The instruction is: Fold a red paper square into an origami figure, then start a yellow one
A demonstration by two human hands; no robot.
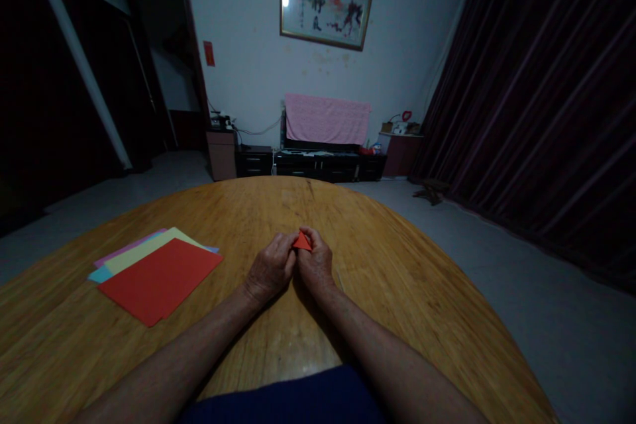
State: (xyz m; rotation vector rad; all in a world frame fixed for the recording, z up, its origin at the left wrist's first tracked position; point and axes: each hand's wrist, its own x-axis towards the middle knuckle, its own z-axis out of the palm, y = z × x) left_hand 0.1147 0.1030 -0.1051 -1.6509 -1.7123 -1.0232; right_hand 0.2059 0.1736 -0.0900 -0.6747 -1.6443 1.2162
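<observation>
Paper stack flat on table, left of the hands, fanned so each colour shows, red on top. Left hand and right hand meet mid-table, wrists resting on the wood for steadiness. Fingers of both closed narrow, pinching a small red fold between the tips; looks triangular, light too dim to be sure

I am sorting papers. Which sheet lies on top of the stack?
The big red sheet, fully visible; the yellow, blue and pink sheets only peek out under it. The small folded piece is separate.
</observation>
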